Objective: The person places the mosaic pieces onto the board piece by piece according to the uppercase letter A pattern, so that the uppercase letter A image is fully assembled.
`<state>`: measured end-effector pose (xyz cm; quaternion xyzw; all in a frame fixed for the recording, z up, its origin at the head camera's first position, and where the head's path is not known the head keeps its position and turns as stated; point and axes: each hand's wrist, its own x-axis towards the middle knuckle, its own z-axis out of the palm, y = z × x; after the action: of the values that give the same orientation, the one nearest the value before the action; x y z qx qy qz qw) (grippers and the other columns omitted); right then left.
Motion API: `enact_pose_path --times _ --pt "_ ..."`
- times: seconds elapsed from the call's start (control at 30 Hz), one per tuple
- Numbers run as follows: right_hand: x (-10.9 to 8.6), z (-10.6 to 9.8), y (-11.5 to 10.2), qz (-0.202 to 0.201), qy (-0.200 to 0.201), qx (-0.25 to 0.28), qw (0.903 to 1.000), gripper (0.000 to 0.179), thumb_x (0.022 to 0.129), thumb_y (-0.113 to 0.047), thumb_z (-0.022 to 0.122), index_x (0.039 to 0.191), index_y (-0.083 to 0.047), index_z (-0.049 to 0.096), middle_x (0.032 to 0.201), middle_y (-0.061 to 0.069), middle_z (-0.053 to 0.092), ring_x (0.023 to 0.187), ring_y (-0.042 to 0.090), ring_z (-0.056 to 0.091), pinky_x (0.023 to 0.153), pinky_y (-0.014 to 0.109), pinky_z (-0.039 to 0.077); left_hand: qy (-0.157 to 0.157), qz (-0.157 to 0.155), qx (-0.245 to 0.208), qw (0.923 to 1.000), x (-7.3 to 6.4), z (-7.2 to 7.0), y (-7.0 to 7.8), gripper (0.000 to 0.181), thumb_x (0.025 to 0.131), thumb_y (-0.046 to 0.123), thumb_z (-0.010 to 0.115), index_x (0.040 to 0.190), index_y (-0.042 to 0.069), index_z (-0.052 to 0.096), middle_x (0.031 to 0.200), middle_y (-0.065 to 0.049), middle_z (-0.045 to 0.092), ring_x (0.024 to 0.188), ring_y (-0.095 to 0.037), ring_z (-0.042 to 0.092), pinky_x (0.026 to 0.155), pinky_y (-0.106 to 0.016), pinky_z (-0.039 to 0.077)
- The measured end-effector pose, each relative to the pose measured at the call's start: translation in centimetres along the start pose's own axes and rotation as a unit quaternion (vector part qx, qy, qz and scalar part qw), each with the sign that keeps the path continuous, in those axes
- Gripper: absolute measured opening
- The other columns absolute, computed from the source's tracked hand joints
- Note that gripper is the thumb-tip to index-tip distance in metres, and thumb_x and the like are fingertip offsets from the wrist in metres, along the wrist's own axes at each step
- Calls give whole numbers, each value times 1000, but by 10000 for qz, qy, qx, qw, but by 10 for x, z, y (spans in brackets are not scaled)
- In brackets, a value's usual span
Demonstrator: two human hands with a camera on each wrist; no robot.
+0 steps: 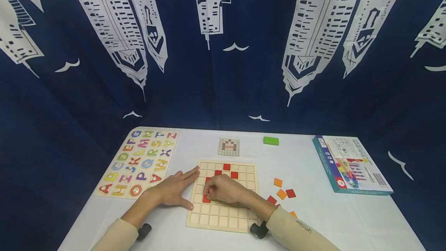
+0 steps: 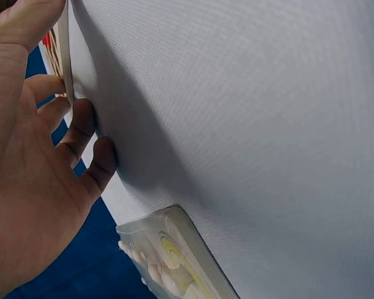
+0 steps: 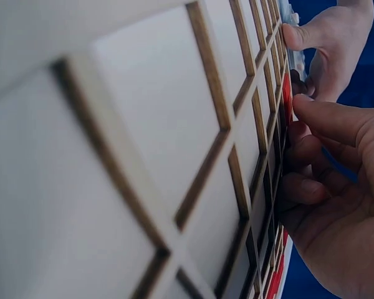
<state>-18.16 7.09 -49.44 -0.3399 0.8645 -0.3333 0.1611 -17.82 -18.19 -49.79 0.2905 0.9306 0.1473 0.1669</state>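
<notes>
L hand (image 1: 173, 189), fingers spread, touches left edge of grid board (image 1: 223, 220) on desk's (image 1: 352, 220) near side, & R hand (image 1: 226, 189), curled, touches red tile (image 1: 206, 199) toward board's left, can't tell if pinched.

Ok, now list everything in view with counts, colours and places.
Grid board: one, beige, near middle
Red tiles: at least seven, red, on board and to its right
Orange tiles: at least three, orange, right of board
Card: one, beige and brown, beyond board
Block: one, green, table's far side
Letter board: one, pale, multicoloured letters, left
Box: one, teal and white, right
Table: one, white, beneath these
Curtain: one, navy and white, behind
Sleeves: two, beige, on forearms
Cameras: two, black, at wrists
Left hand: one, bare, at board's left edge
Right hand: one, bare, over the board
</notes>
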Motion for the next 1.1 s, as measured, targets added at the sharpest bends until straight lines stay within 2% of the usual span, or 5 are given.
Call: enact_pose_path --times 0.23,0.53,0.83,1.1 --pt "-9 -7 5 6 -49 126 9999 6 90 -17 76 93 -22 75 79 -15 65 75 1 56 70 18 50 4 21 -1 10000 0 0 2 116 70 73 73 162 21 24 170 7 9 144 -51 31 113 -63 34" --pt "-35 -27 22 88 121 288 9995 8 90 -14 76 93 -21 75 81 -13 66 78 4 56 73 21 50 11 -45 15 10000 -1 -1 4 117 69 74 73 162 22 24 170 7 10 144 -51 31 114 -62 33" --pt "-65 -60 49 535 391 288 9974 6 91 -17 75 96 -20 75 78 -10 61 76 8 54 69 24 47 -4 30 18 10000 0 -3 5 117 69 72 74 161 20 25 170 5 10 144 -50 31 114 -60 34" --pt "-97 -88 71 943 502 219 9940 9 90 -18 75 99 -18 75 82 -8 63 76 13 54 67 23 45 28 15 57 10000 1 -2 4 117 69 73 73 161 20 25 170 6 10 143 -51 31 112 -62 35"
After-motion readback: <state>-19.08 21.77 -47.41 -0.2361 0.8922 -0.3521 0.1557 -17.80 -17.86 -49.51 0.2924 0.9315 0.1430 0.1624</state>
